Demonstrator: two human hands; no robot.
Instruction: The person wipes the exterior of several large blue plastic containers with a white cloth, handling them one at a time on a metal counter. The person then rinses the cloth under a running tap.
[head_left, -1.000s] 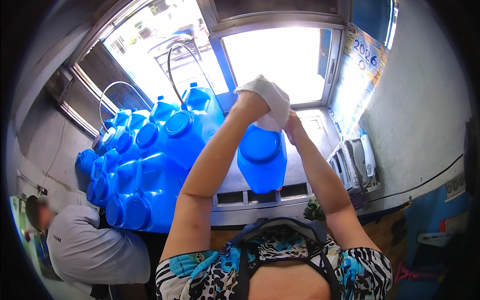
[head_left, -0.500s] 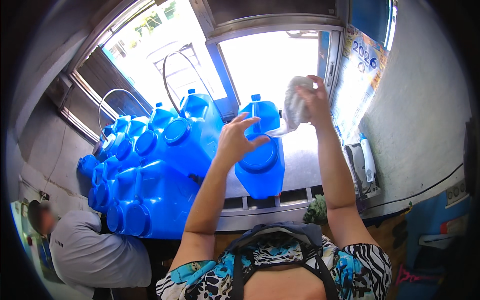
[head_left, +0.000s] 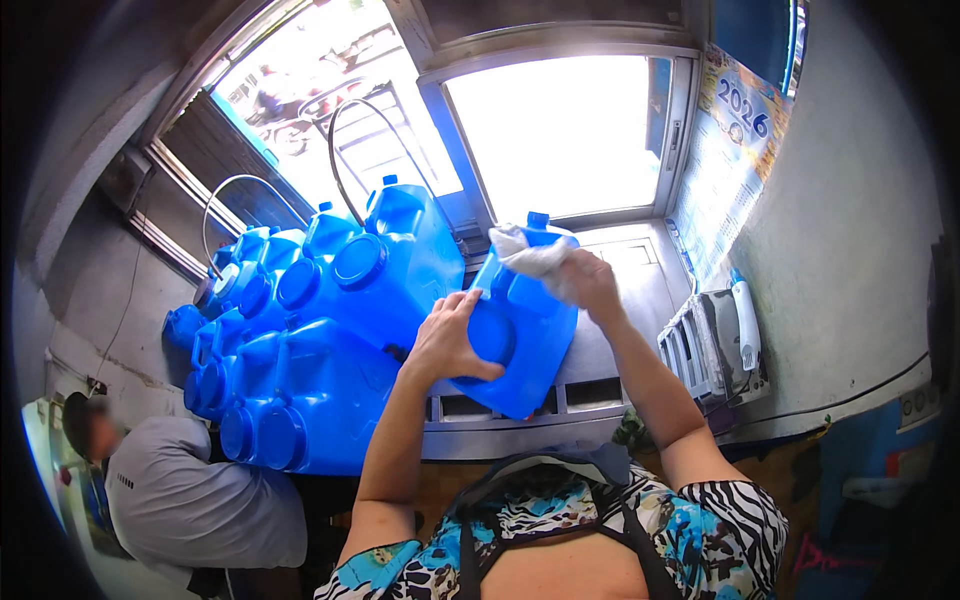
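A blue plastic water jug (head_left: 545, 345) with a big round lid and a small capped spout stands at a slant on the metal counter (head_left: 640, 290). Thumb and fingers of my left hand (head_left: 445, 342) curve round the left side of the big lid (head_left: 492, 335), gripping the jug there. A crumpled white cloth (head_left: 535, 258) is bunched in my right hand (head_left: 592, 288); it lies against the top of the jug by the handle and hides part of it. My right fingers are closed on the cloth.
Several more blue jugs (head_left: 335, 390) crowd the counter to the left, with thin curved hoses (head_left: 335, 150) behind them. A person in a grey shirt (head_left: 205, 490) bends at the lower left. A grey slatted box (head_left: 700, 335) and a white-blue bottle (head_left: 745, 325) sit right, below a wall calendar (head_left: 735, 125).
My right hand has brought the cloth left and down onto the jug. My left hand has lowered onto the lid, and the jug has turned, its base shifting left.
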